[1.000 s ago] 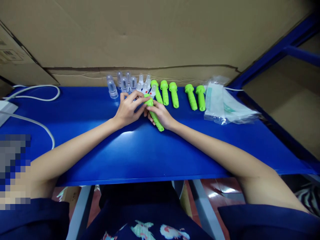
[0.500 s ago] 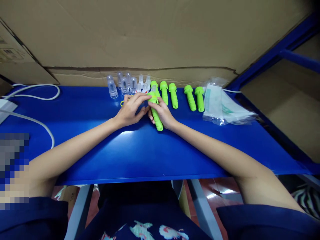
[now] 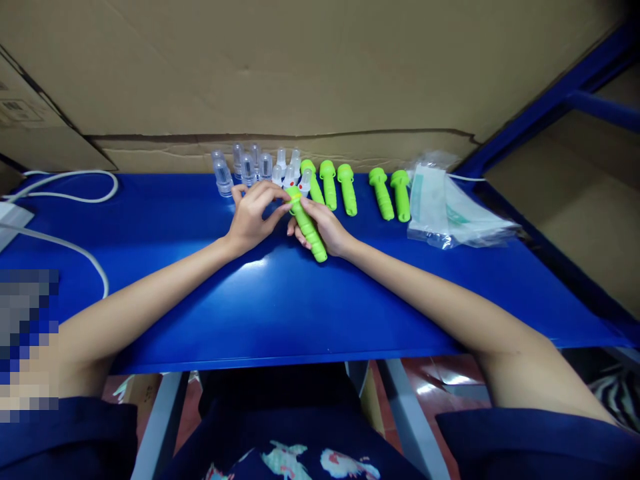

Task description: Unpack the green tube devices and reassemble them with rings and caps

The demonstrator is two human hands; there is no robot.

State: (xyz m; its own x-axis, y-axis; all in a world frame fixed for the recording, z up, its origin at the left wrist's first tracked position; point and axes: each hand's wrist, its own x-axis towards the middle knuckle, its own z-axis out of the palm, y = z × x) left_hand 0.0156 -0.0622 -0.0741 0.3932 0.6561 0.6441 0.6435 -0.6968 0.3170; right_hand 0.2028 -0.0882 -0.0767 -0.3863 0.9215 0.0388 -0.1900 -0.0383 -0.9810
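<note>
My right hand (image 3: 327, 227) is wrapped round a lime-green flashlight (image 3: 311, 233) with a ridged handle, its head tilted to the upper left. My left hand (image 3: 255, 217) has its thumb and fingertips pinched at the head, by a yellow ring. Those fingers partly hide the head. Just behind stand several small clear-topped white pieces (image 3: 281, 159), some with red dots. Left of these stand several clear plastic cylinders (image 3: 223, 179). More green flashlights (image 3: 329, 187) lie in a row behind and to the right of my right hand.
Clear plastic bags (image 3: 440, 210) with white and green contents lie right of the row. A white cable (image 3: 75, 172) loops across the blue table's (image 3: 300, 313) left side. Cardboard (image 3: 280, 67) stands along the back, and a blue metal frame (image 3: 560, 107) rises at the right.
The held flashlight's head has swung left and down, away from the standing clear-topped pieces. My left hand has shifted slightly left with its fingertips still at the head.
</note>
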